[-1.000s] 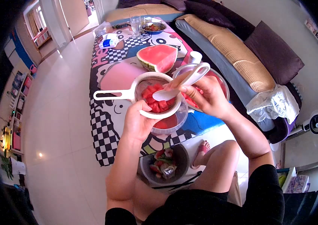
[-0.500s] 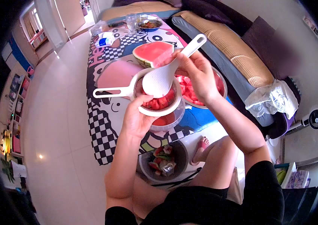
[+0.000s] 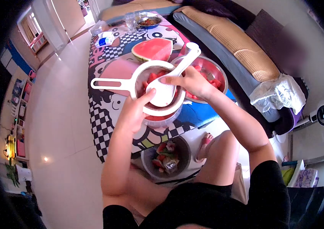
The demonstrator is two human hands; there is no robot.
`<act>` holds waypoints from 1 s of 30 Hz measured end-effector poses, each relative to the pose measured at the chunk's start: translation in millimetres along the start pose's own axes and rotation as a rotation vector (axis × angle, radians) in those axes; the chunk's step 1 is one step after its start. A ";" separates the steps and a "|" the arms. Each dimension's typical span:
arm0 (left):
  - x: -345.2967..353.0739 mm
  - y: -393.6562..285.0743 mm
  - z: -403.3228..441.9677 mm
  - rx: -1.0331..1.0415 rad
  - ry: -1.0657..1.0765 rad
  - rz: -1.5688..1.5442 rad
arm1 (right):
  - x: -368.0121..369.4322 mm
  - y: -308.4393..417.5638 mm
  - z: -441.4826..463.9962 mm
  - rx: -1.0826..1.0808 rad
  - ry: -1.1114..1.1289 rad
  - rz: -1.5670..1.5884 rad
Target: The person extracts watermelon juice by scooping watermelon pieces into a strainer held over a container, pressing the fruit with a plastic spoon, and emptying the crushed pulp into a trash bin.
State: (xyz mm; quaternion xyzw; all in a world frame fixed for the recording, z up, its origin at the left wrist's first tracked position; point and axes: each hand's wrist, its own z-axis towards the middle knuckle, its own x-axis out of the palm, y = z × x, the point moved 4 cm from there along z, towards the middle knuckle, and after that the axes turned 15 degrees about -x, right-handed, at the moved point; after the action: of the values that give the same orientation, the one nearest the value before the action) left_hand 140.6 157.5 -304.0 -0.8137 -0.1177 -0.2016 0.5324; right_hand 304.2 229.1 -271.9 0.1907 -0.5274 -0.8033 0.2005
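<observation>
My left hand (image 3: 132, 112) grips the near-left rim of a white-rimmed strainer (image 3: 162, 111), its thumb resting on the blade of a white rice paddle (image 3: 162, 96). My right hand (image 3: 194, 82) is closed around the paddle low on its handle, fingers reaching down to the blade. The blade lies tilted inside the strainer, on red watermelon pieces (image 3: 152, 78) that it partly covers. Under the strainer is a clear plastic container (image 3: 166, 121) with red contents. Beside my right hand stands a metal bowl (image 3: 222, 72) of cut watermelon.
A large watermelon wedge (image 3: 152, 49) sits behind the strainer, near a pink board (image 3: 118, 70). Farther back are a glass (image 3: 130, 23), a dish of food (image 3: 149, 23) and a tissue pack (image 3: 104, 39). Below the table edge, a grey bin (image 3: 146, 162) holds rinds.
My right hand has slid down the paddle from its upper handle toward the blade. The paddle sits lower in the strainer, and my left thumb has come onto it.
</observation>
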 end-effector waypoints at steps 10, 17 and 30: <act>-5.8 -21.5 5.4 0.012 -0.214 0.346 | 3.2 -10.6 7.6 0.001 -0.158 0.044; -20.2 -16.2 18.6 0.046 -0.308 0.352 | 3.9 -19.2 11.5 -0.080 -0.166 -0.072; -33.4 -8.2 30.5 0.148 -0.349 0.349 | 2.7 -36.5 22.0 -0.181 -0.191 -0.437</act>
State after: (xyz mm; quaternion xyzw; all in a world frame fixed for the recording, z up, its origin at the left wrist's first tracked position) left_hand 113.7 189.4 -323.1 -0.8029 -0.0800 0.0461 0.5889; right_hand 286.0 258.0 -297.8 0.2048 -0.4163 -0.8858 -0.0125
